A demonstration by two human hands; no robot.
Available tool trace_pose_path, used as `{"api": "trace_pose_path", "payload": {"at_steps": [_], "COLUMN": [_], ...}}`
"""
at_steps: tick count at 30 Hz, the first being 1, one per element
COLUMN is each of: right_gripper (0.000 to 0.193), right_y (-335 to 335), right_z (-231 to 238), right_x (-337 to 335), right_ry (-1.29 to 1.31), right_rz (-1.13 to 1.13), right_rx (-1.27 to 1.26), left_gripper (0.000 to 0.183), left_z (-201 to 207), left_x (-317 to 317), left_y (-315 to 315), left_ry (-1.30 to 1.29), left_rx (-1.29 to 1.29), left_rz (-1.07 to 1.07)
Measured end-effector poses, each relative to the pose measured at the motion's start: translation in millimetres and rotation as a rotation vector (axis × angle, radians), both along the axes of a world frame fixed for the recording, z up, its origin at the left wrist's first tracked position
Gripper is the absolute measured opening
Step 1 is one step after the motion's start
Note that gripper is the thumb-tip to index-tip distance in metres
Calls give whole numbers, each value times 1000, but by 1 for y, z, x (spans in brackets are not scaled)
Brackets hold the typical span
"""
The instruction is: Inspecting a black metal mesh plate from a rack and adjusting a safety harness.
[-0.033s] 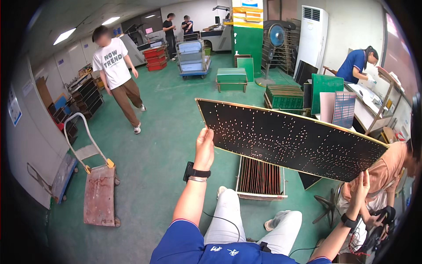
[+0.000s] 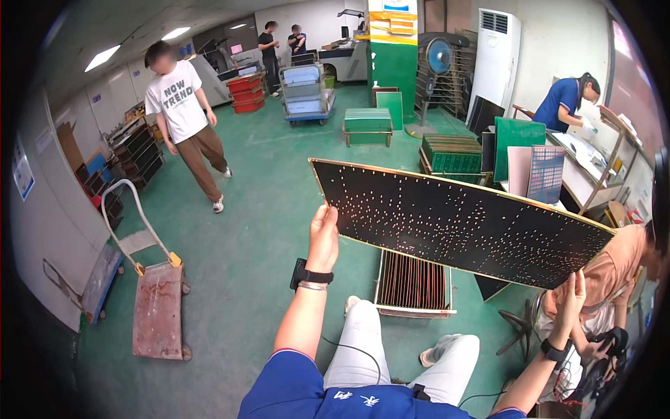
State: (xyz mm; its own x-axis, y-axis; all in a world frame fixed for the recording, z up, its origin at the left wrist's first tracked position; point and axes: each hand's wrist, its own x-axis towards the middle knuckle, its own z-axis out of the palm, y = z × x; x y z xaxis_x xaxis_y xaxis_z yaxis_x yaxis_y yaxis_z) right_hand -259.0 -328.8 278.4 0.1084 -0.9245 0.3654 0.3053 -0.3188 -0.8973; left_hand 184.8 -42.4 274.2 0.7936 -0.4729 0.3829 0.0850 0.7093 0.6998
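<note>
A long black circuit board panel with pale edges is held up in front of me, tilted down toward the right. Small light dots cover its face. My left hand is closed on its left end, thumb on the near face. At the lower right corner, my right hand grips the edge; the fingers behind the board are hidden. Below the board, between my knees and the far side, a rack on the floor holds several thin panels on edge, partly covered by the board.
A flatbed hand truck stands at left. Toward me walks a person in a white shirt. At right sits a person in an orange top beside a wheeled chair base. Stacked green panels stand beyond the board, near a workbench.
The board and my left hand have shifted very slightly down and left. My grip on the board is the same.
</note>
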Motion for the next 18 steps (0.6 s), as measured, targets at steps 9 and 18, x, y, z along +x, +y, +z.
{"api": "trace_pose_path", "payload": {"at_steps": [9, 18], "right_gripper": [27, 31], "right_y": [5, 29], "right_z": [-22, -17], "right_x": [13, 27], "right_ry": [-12, 92], "right_rz": [87, 119], "right_rx": [36, 27], "left_gripper": [12, 13], "left_z": [-21, -40], "left_x": [-7, -18], "left_y": [24, 44], "left_ry": [74, 104], "left_rx": [71, 132], "left_rz": [105, 172]}}
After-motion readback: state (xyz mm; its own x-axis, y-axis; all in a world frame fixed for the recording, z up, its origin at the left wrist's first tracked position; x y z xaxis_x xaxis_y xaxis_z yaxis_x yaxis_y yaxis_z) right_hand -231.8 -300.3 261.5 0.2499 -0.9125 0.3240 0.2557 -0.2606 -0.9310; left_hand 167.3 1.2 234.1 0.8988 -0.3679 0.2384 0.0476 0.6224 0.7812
